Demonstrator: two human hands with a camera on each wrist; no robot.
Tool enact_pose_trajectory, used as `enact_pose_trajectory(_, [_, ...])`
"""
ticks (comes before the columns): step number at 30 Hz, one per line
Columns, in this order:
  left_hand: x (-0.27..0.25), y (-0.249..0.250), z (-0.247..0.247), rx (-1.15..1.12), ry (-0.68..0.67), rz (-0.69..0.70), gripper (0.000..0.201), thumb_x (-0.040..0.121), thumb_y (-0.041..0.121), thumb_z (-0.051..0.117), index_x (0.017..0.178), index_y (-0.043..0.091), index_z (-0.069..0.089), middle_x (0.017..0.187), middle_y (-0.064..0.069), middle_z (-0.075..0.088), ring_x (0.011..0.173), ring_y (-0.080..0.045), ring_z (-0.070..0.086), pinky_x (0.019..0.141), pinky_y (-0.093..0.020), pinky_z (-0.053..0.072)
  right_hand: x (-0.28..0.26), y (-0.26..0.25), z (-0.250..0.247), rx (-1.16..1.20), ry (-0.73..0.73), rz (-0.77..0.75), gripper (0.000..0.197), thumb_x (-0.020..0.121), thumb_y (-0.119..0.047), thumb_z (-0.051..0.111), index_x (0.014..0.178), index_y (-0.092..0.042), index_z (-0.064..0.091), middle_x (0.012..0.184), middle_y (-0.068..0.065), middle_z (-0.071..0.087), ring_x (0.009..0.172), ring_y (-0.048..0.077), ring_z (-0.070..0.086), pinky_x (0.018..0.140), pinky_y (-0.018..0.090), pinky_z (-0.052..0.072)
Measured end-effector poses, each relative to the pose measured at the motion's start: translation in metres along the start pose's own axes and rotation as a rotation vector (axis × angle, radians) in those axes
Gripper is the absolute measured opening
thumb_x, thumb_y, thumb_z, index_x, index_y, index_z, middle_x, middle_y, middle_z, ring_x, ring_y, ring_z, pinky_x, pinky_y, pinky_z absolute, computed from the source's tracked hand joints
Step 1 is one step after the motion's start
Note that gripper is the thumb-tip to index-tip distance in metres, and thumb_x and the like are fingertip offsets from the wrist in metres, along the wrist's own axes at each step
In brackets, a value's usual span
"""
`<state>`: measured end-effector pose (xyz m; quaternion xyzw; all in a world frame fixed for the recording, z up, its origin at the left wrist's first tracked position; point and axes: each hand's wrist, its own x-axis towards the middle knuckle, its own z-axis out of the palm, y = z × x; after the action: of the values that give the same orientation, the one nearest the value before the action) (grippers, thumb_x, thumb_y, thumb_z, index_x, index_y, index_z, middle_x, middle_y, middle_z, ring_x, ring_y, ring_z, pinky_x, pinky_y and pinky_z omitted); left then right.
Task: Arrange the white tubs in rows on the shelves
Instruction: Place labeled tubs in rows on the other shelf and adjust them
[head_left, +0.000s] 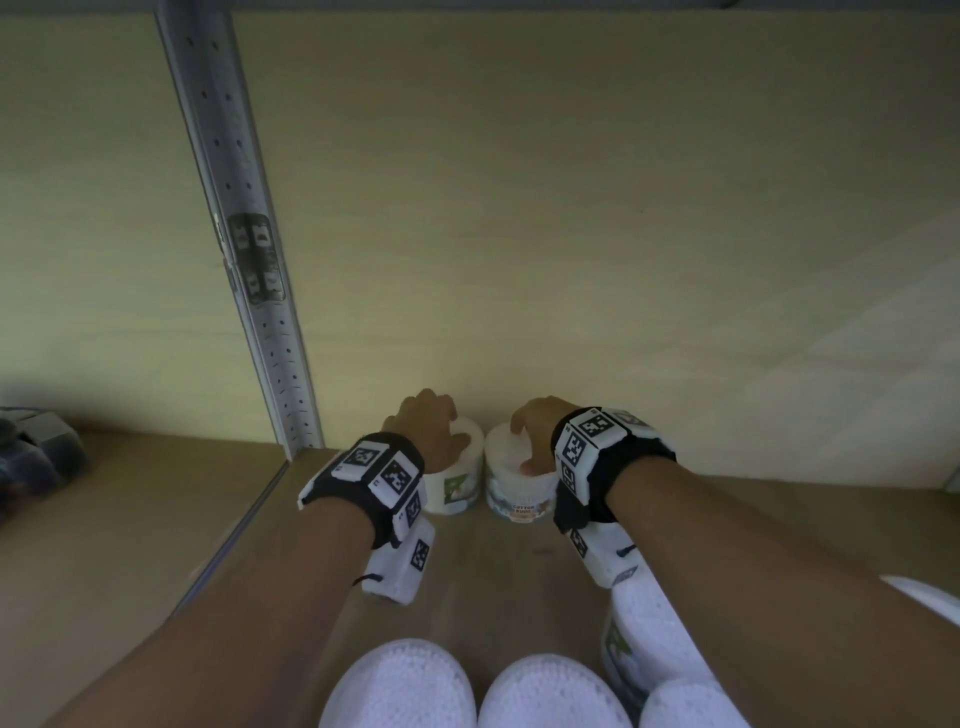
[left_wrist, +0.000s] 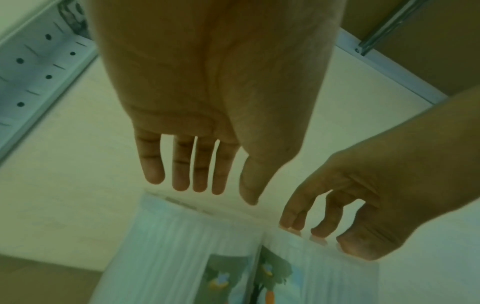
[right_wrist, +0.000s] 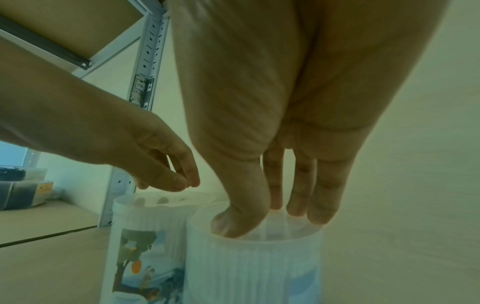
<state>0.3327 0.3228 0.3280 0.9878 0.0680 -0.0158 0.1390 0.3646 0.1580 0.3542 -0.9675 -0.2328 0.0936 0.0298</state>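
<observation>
1. The head camera looks down from above at a brown shelf (head_left: 156, 519) and the pale back wall (head_left: 571, 208). It sees both arms from behind.
2. The left wrist camera sits very close under the left hand (left_wrist: 221, 92). It looks along the fingers at the wall.
3. The right wrist camera sits very close under the right hand (right_wrist: 285, 102). It looks the same way, low by the shelf.
4. All three views share the two white tubs (head_left: 519, 478) standing side by side, and the metal post (head_left: 244, 260).
</observation>
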Motion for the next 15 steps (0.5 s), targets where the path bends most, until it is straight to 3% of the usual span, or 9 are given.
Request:
enact_pose_trajectory(3, [0.0023, 0.0043, 0.007, 0.095, 0.0, -0.023, 0.052, 0.091, 0.047, 0.051, 0.13, 0.013, 0.045, 0.135, -0.011, 0.039, 0.127, -0.03, 0.038, 0.105, -0.044, 0.038, -0.0009, -0.0004, 0.0, 0.003, 0.001, -0.006, 0.055, 0.084, -0.023, 0.07, 0.134, -0.01, 0.053, 0.138, 0.012, 0.053, 0.127, 0.028, 0.051, 0.102, 0.035, 0.043])
enact_pose_trajectory(8, [0.0046, 0.0035, 0.0089, 0.129, -0.016, -0.007, 0.052, 0.092, 0.046, 0.051, 0.132, 0.014, 0.044, 0.136, -0.01, 0.038, 0.129, -0.029, 0.037, 0.106, -0.045, 0.036, 0.0003, -0.0009, 0.0002, -0.026, 0.003, -0.019, 0.052, 0.084, -0.023, 0.07, 0.132, -0.01, 0.054, 0.136, 0.012, 0.055, 0.125, 0.029, 0.053, 0.101, 0.036, 0.044])
enact_pose_trajectory(15, [0.0059, -0.0018, 0.0031, 0.005, -0.1, 0.059, 0.045, 0.092, 0.021, 0.055, 0.135, 0.016, 0.043, 0.144, -0.007, 0.037, 0.132, -0.028, 0.04, 0.108, -0.041, 0.037, 0.0023, 0.0, -0.0002, -0.007, -0.02, -0.01, 0.054, 0.083, -0.022, 0.071, 0.133, -0.01, 0.054, 0.135, 0.012, 0.055, 0.125, 0.029, 0.053, 0.1, 0.036, 0.044])
